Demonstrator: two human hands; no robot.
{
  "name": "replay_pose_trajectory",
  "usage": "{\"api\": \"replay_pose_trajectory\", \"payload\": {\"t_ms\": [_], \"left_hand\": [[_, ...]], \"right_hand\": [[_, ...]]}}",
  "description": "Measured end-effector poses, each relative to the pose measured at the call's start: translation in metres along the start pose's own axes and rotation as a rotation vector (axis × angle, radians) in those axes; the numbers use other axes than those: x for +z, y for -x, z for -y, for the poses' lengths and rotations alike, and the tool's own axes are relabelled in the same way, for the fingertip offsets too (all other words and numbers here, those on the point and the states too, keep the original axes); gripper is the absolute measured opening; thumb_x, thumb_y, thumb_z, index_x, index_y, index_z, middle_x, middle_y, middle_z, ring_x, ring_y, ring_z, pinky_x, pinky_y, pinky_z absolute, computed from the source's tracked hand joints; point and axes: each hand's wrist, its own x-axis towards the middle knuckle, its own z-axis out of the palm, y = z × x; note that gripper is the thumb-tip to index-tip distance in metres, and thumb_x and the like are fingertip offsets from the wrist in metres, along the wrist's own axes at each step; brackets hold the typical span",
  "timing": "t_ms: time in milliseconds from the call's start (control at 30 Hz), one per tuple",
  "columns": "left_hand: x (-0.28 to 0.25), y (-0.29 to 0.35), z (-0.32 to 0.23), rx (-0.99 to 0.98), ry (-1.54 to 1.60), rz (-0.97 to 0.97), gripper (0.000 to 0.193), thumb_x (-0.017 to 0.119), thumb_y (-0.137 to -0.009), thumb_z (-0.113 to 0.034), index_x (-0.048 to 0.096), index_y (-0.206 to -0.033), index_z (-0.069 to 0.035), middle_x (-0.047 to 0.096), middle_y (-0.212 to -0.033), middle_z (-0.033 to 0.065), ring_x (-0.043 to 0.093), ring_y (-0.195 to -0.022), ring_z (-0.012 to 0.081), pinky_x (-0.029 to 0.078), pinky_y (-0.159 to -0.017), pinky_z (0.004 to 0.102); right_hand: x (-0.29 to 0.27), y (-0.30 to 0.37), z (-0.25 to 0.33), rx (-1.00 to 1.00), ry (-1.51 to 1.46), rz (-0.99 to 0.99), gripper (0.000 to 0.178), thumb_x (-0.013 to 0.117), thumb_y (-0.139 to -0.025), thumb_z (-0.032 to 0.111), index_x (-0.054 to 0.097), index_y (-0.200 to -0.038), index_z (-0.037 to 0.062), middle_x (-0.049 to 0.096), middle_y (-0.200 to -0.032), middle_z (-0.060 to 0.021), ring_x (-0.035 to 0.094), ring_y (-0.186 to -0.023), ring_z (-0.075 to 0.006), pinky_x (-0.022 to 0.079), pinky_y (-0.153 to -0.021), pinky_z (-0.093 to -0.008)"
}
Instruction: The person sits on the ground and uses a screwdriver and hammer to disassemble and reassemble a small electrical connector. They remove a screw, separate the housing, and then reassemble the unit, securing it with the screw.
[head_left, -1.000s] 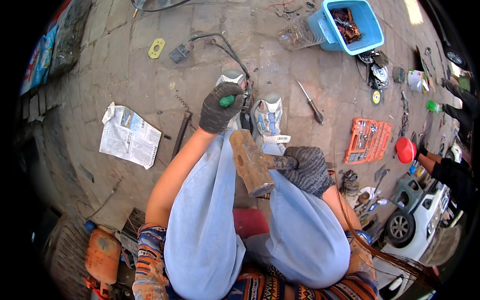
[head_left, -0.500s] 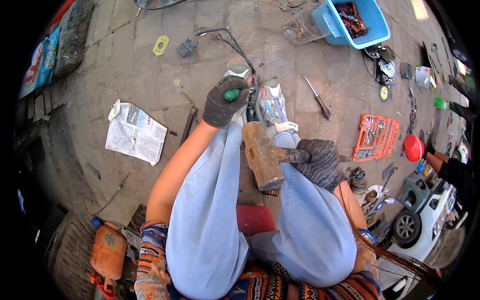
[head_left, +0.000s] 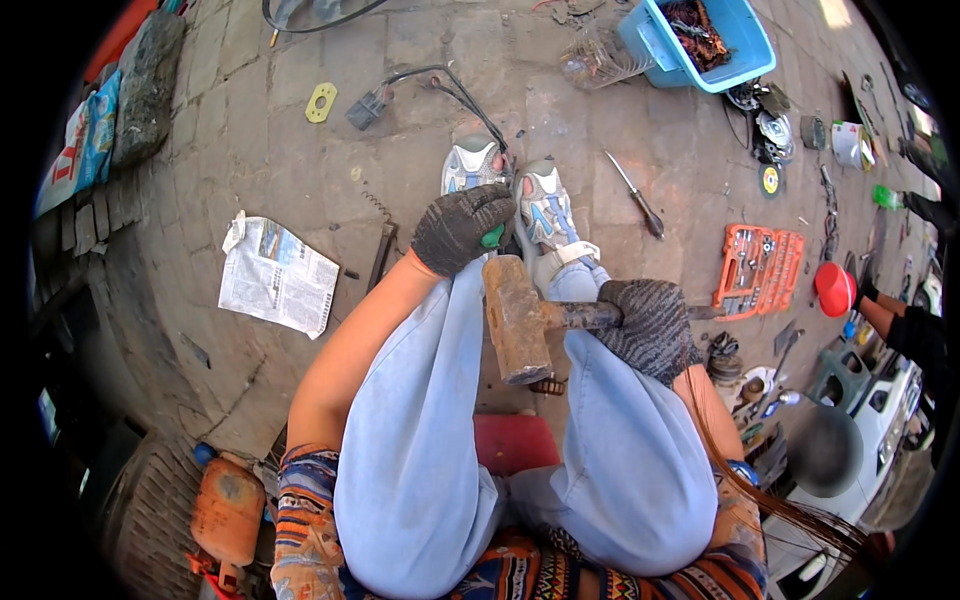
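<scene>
My left hand (head_left: 460,230), in a dark knit glove, is closed around a thing with a green handle (head_left: 492,238). Only part of that handle shows beside the fingers, so I cannot tell its kind. In my gloved right hand (head_left: 650,325) is a sledgehammer (head_left: 517,320) with a rusty, blocky head. The fingers wrap its short dark handle, and the head hangs between my knees, just below the left hand. Beyond the shoes (head_left: 545,205) a black cable (head_left: 455,92) runs to a dark plug-like block (head_left: 368,109).
A screwdriver (head_left: 637,198) and an orange socket set case (head_left: 757,272) lie to the right. At the left is a newspaper sheet (head_left: 278,280). A blue tub (head_left: 655,45) holding copper-coloured scrap stands far right. At the right edge, another person's hand (head_left: 866,285) is near a red bowl (head_left: 833,290).
My left hand has come nearer and turned over, so the green handle now shows at its lower right side. The hammer has shifted only slightly, still in my right hand.
</scene>
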Motion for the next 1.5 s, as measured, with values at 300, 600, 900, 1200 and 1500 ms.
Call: {"api": "replay_pose_trajectory", "payload": {"t_ms": [300,600,900,1200,1500], "left_hand": [[0.002,0.002,0.001,0.105,-0.072,-0.021,0.035,0.072,-0.070,-0.012,0.064,-0.104,-0.011,0.065,-0.104,0.0109,0.066,-0.086,0.0278,0.054,-0.068,0.0384],[0.006,-0.003,-0.002,0.144,-0.166,-0.026,0.019,0.067,-0.075,-0.018,0.066,-0.093,-0.013,0.067,-0.101,0.0077,0.067,-0.072,0.0238,0.053,-0.057,0.0347],[0.002,0.003,0.002,0.098,-0.125,-0.007,0.030,0.067,-0.072,-0.018,0.066,-0.101,-0.011,0.067,-0.103,0.0115,0.067,-0.083,0.0278,0.054,-0.067,0.0376],[0.019,0.003,0.017,0.115,-0.118,0.008,0.027,0.062,-0.075,-0.014,0.065,-0.102,-0.011,0.067,-0.102,0.0118,0.067,-0.083,0.0281,0.054,-0.070,0.0383],[0.030,-0.004,0.014,0.098,-0.102,-0.113,0.023,0.060,-0.078,-0.015,0.063,-0.101,-0.014,0.066,-0.099,0.0050,0.065,-0.078,0.0251,0.052,-0.063,0.0379]], "right_hand": [[0.000,-0.002,-0.002,-0.027,-0.021,-0.007,0.036,0.068,-0.074,0.040,0.068,-0.091,0.0082,0.064,-0.073,-0.0153,0.064,-0.072,-0.0323,0.050,-0.067,-0.0416],[-0.004,-0.001,0.001,0.023,-0.017,0.016,0.036,0.068,-0.074,0.039,0.068,-0.091,0.0075,0.065,-0.075,-0.0149,0.065,-0.073,-0.0316,0.051,-0.068,-0.0407],[0.004,-0.004,-0.002,-0.014,-0.056,-0.009,0.034,0.070,-0.071,0.035,0.068,-0.089,0.0068,0.065,-0.076,-0.0153,0.064,-0.073,-0.0329,0.050,-0.069,-0.0421],[-0.010,0.013,0.003,-0.096,0.086,-0.028,0.028,0.072,-0.069,0.036,0.066,-0.073,0.0091,0.063,-0.069,-0.0116,0.062,-0.065,-0.0304,0.047,-0.061,-0.0409],[-0.008,0.001,0.020,0.047,0.156,0.005,0.028,0.064,-0.079,0.036,0.067,-0.084,0.0083,0.065,-0.073,-0.0159,0.065,-0.069,-0.0317,0.050,-0.064,-0.0429]]}}
